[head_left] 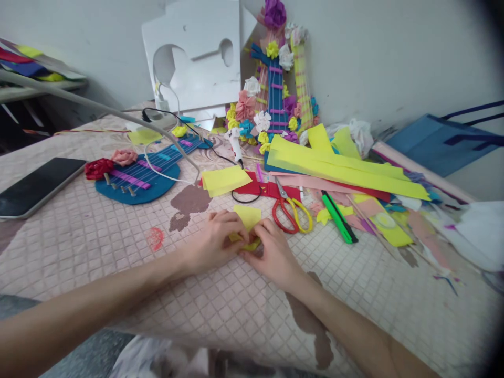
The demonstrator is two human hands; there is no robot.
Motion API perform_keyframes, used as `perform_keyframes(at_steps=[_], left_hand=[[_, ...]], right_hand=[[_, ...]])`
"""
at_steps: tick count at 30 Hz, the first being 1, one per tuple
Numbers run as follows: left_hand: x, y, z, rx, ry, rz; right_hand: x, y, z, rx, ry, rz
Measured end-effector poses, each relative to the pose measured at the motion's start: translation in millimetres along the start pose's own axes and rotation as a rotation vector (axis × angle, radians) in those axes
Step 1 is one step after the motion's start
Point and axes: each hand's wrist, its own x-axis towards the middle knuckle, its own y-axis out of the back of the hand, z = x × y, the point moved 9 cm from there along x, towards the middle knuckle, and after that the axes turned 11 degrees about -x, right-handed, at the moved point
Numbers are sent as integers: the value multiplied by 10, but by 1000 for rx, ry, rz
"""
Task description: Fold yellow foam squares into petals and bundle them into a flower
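Both of my hands meet over a small piece of yellow crepe paper (248, 215) near the middle of the table. My left hand (222, 233) pinches its near left edge with curled fingers. On the other side, my right hand (271, 249) grips the near right edge, thumb and fingers closed together. The paper's near edge looks folded or rolled, partly hidden by my fingers. Just beyond lies a stack of yellow crepe paper (224, 180) over a red strip (281, 190). Scissors (291, 210) with red and yellow handles rest right of my right hand.
A blue paper guitar (137, 181) with paper roses and a phone (37, 186) lie left. A white glue gun (235, 147) stands behind, near flower-covered guitars (277, 94). Yellow strips (338, 163), a green cutter (338, 216) and paper scraps spread right. A cable (118, 113) crosses the left side.
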Motion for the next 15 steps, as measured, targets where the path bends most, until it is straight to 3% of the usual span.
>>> perform_keyframes(at_steps=[4, 15], left_hand=[[7, -114, -10, -17, 24, -74], [23, -113, -62, 1, 28, -64]], right_hand=[[3, -20, 7, 0, -6, -9], [-6, 42, 102, 216, 44, -82]])
